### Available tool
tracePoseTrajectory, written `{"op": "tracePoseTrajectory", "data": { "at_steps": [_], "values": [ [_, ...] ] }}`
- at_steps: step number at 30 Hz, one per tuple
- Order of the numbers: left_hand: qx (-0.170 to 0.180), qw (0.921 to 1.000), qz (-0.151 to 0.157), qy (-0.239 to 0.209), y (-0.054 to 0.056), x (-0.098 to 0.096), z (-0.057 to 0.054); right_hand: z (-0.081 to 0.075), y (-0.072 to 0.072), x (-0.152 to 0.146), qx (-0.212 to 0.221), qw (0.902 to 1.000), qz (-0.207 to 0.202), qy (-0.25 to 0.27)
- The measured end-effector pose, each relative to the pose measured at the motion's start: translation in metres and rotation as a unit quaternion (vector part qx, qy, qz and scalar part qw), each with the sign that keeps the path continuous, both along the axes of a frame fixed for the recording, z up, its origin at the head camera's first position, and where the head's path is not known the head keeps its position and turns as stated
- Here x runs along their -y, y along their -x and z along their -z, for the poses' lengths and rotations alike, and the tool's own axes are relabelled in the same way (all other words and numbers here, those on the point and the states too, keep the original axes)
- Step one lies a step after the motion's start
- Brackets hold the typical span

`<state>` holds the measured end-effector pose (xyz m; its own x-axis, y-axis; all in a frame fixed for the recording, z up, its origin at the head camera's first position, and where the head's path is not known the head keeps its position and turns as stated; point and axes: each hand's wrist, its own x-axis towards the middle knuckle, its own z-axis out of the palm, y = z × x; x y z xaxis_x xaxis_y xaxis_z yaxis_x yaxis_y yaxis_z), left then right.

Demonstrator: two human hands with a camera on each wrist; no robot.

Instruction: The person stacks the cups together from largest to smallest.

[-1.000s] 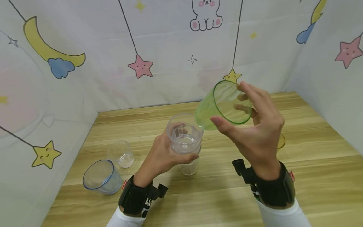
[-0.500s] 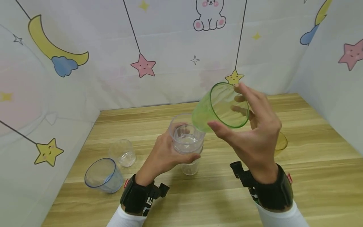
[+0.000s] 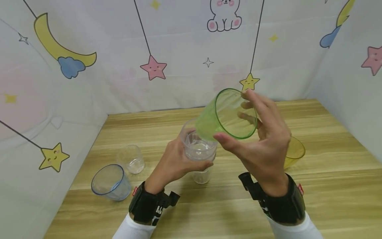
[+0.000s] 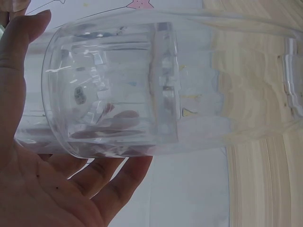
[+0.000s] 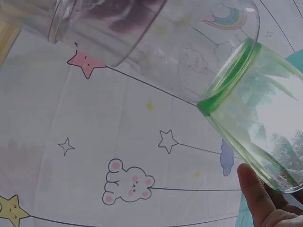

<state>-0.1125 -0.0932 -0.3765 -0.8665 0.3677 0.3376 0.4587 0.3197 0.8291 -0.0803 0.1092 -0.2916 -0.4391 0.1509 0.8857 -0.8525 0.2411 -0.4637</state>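
In the head view my left hand (image 3: 176, 157) grips a clear cup (image 3: 199, 155) upright, mouth up, above the middle of the table. Another clear cup (image 3: 201, 177) shows below the hand, in line with it; the left wrist view shows clear cups (image 4: 118, 94) nested one in another. My right hand (image 3: 265, 136) holds a green cup (image 3: 207, 121) near its rim, thumb on one side and fingers on the other. The green cup is tilted, its base over the clear cup's mouth. In the right wrist view its green base (image 5: 229, 78) meets the clear rim.
On the left of the wooden table (image 3: 232, 205) stand a blue-rimmed cup (image 3: 120, 189) and a small clear cup (image 3: 136, 163). A yellow cup (image 3: 295, 149) is partly hidden behind my right hand. A patterned white cloth (image 3: 179, 93) encloses the table's back and sides.
My right hand has moved left and slightly down, bringing the green cup's base further over the clear cup's mouth. My left hand keeps its grip. The head view has shifted slightly.
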Motion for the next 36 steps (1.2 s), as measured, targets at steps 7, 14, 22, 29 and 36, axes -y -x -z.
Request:
{"op": "tracePoseTrajectory", "data": {
  "at_steps": [7,14,22,29,36],
  "values": [
    [-0.011,0.9999,-0.002,0.008,0.001,0.000,-0.001,0.002,-0.001,0.005,-0.007,0.9996,0.003,-0.029],
    [-0.014,0.9998,-0.004,0.013,0.001,0.000,-0.002,0.003,0.000,0.008,-0.009,0.9988,0.005,-0.047],
    [-0.022,0.9996,-0.005,0.019,0.001,0.001,-0.002,0.005,0.001,0.013,-0.016,0.9955,0.035,-0.086],
    [-0.021,0.9997,0.009,0.003,0.001,-0.001,0.000,0.012,0.005,0.016,-0.006,0.9918,0.028,-0.125],
    [-0.028,0.9993,0.008,0.022,0.001,-0.004,0.000,0.021,0.008,0.017,0.042,0.9854,0.009,-0.165]
  ]
}}
